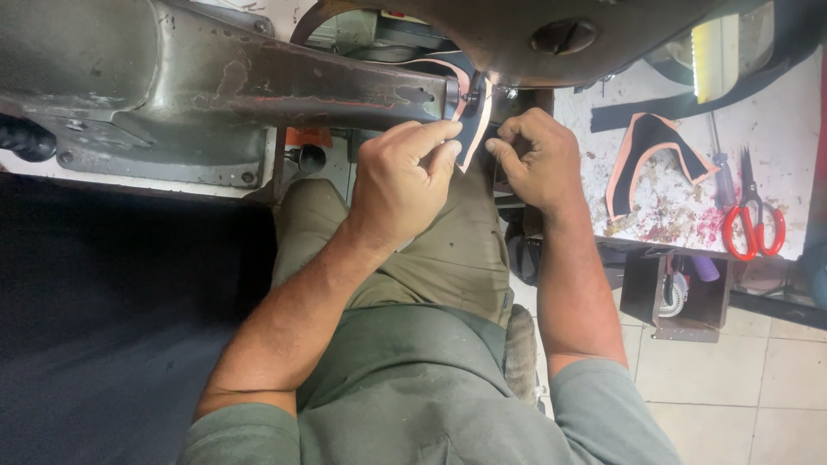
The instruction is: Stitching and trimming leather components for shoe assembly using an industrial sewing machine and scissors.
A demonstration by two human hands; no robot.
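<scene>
Where the view began at the left: a worn grey sewing machine arm (258,86) reached across toward the middle.
Left hand (401,185): closed in a pinch on the dark fabric piece with orange edging (472,129), held at the tip of the machine arm.
Right hand (532,159): fingers curled shut just beside the piece's right edge; what it gripped could not be told.
Surface (775,120): stained white, bearing a second dark piece with orange trim (650,142) and red-handled scissors (752,226).
</scene>
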